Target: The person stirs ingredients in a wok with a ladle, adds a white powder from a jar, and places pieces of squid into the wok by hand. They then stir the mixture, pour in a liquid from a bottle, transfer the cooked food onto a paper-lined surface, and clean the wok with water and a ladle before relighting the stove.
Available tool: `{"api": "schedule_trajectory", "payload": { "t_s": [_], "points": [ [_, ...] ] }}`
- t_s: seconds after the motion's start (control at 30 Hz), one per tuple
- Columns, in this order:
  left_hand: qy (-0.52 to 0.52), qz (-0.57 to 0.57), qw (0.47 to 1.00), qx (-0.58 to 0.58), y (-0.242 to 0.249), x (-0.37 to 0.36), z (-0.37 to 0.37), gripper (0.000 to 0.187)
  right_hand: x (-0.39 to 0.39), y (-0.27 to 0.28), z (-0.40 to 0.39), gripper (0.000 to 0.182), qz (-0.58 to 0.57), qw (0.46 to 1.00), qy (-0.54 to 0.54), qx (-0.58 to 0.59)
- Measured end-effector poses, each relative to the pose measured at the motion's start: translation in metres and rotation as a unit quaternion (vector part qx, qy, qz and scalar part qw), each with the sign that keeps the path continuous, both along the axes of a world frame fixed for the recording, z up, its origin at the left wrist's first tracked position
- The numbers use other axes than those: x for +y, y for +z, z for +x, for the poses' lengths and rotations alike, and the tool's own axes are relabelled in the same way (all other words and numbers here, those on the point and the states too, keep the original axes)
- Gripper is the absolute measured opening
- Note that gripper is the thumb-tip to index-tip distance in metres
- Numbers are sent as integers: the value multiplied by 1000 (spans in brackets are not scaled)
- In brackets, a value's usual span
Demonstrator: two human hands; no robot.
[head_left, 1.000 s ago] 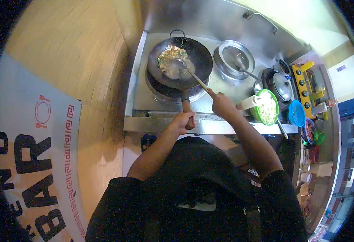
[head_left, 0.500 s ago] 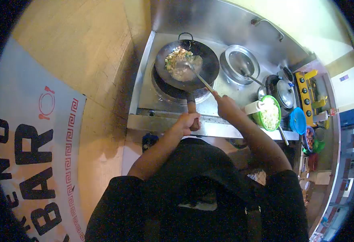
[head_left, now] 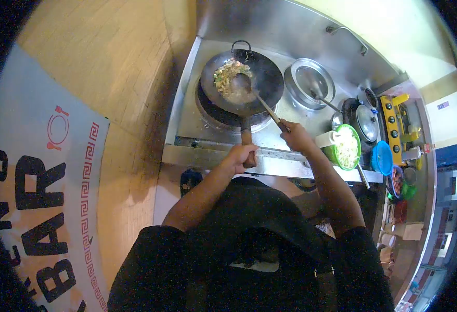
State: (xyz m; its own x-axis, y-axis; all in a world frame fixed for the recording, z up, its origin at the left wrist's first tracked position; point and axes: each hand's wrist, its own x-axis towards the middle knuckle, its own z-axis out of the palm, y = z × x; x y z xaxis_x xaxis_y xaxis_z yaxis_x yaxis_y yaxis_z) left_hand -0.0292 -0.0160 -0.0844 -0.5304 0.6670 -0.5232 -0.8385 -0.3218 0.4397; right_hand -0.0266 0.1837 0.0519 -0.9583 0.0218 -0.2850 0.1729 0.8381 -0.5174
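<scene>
A dark wok [head_left: 268, 78] rests tilted on the burner, with chopped food [head_left: 227, 76] gathered on its left side. My left hand [head_left: 240, 157] is closed around the wok's wooden handle [head_left: 246, 137]. Gripped in my right hand [head_left: 297, 136] is the handle of a long ladle [head_left: 266, 107]. The ladle's round bowl [head_left: 241, 82] lies over the food inside the wok. Some of the food is hidden beneath that bowl.
Right of the wok stands a round metal pot [head_left: 294, 91] with a ladle in it. Nearer me are a green basket of shredded vegetables [head_left: 347, 149], a white container [head_left: 325, 139], a lidded pan [head_left: 367, 120] and a blue bowl [head_left: 382, 157]. A steel backsplash [head_left: 270, 28] rises behind.
The ladle bowl has turned and shows its dark face now. My right hand has shifted slightly, while my left keeps its hold on the wok handle.
</scene>
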Motion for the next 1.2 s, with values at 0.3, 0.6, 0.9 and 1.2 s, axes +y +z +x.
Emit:
{"api": "schedule_trajectory", "payload": {
  "t_s": [0.3,0.6,0.9,1.2],
  "points": [
    [25,0,1000,-15,3,-1,1,18,5,68,40,54,83,995,54,18],
    [17,-15,999,-30,8,5,0,12,-26,18,2,63,227,972,56,-31],
    [32,9,998,-47,13,-4,-2,11,-1,14,7,61,224,973,54,28],
    [34,-36,999,-12,4,-7,4,16,-25,-36,-87,64,199,969,37,140]
  ]
}}
